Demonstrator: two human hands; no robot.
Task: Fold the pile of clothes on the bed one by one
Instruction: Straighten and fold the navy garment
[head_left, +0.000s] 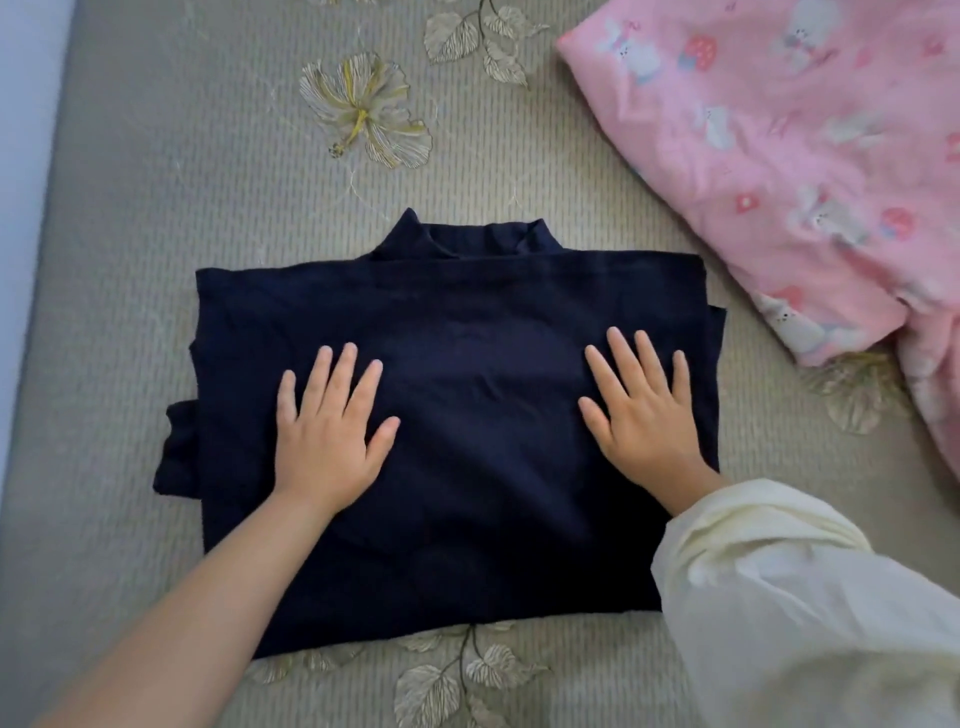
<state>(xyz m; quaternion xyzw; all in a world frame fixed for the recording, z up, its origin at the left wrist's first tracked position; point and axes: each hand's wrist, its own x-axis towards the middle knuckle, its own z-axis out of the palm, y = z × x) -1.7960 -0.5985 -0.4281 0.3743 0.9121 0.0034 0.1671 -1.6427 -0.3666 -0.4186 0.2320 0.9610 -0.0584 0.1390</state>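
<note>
I am pressing my left hand (324, 431) and right hand (641, 410), fingers spread flat, on the navy top (467, 415), smoothing outward so the bed's (156, 208) fold lies crisp.

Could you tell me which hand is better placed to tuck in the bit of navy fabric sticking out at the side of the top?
Left. The left hand lies flat on the navy top beside the protruding flap; the right hand presses the opposite side.
</note>
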